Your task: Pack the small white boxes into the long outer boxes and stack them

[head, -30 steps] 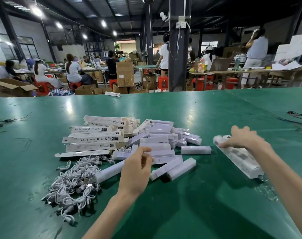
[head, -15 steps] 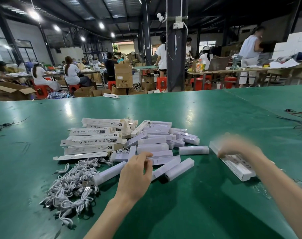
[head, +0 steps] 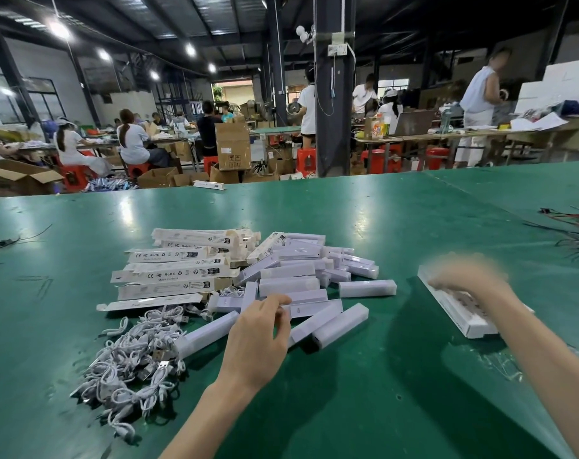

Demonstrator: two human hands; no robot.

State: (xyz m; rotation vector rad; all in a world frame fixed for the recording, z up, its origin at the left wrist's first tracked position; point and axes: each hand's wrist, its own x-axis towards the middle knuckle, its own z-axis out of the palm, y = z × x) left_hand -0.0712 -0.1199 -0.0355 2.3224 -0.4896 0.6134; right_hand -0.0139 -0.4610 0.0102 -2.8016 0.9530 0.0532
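A heap of small white boxes (head: 289,286) lies in the middle of the green table (head: 347,412). Left of the heap are several flat long outer boxes (head: 172,274) with printed labels. My left hand (head: 258,342) rests at the heap's near edge, fingers loosely curled, fingertips touching a small box; another small box (head: 205,336) runs under the hand. To the right lies a long outer box (head: 463,314), set at an angle. My right hand (head: 467,278) is over its far end, smeared by motion, so its grip is unclear.
A tangle of white cables (head: 129,362) sits at the near left of the heap. Dark and red wires (head: 576,233) lie at the table's right edge. Clear plastic wrap (head: 500,366) lies near my right forearm. People work at benches beyond the table.
My right hand has gone from resting still on the long box's far end to moving over it, now blurred. My left hand has stayed at the heap's edge.
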